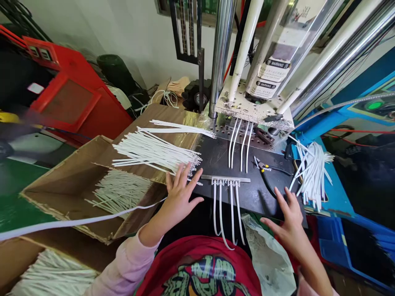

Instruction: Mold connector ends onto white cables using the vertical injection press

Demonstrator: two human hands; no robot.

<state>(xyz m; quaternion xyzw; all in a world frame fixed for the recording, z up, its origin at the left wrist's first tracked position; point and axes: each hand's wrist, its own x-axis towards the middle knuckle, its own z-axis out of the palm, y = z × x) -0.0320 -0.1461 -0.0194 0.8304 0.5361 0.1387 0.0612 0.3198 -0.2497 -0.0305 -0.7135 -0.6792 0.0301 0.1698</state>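
Observation:
My left hand (pixel 182 191) is open, fingers spread, at the near end of a pile of long thin white strips (pixel 154 150) with small end pieces. Whether its fingertips touch them I cannot tell. My right hand (pixel 289 213) is also open, fingers apart, by the handle of black-and-yellow pliers (pixel 264 166) lying on the dark worktable. Between my hands, a pale slotted holder bar (pixel 226 180) sits near the front edge, with several white strips (pixel 232 211) hanging from it. Further back, several more strips (pixel 242 144) reach out from under the machine's plate.
A press machine (pixel 254 107) with metal columns stands at the back. At left, cardboard boxes (pixel 64 185) hold more white strips. On the right, a bundle of strips (pixel 314 172) lies on a blue surface. A red machine (pixel 77 98) stands at far left; a blue crate (pixel 331 238) sits lower right.

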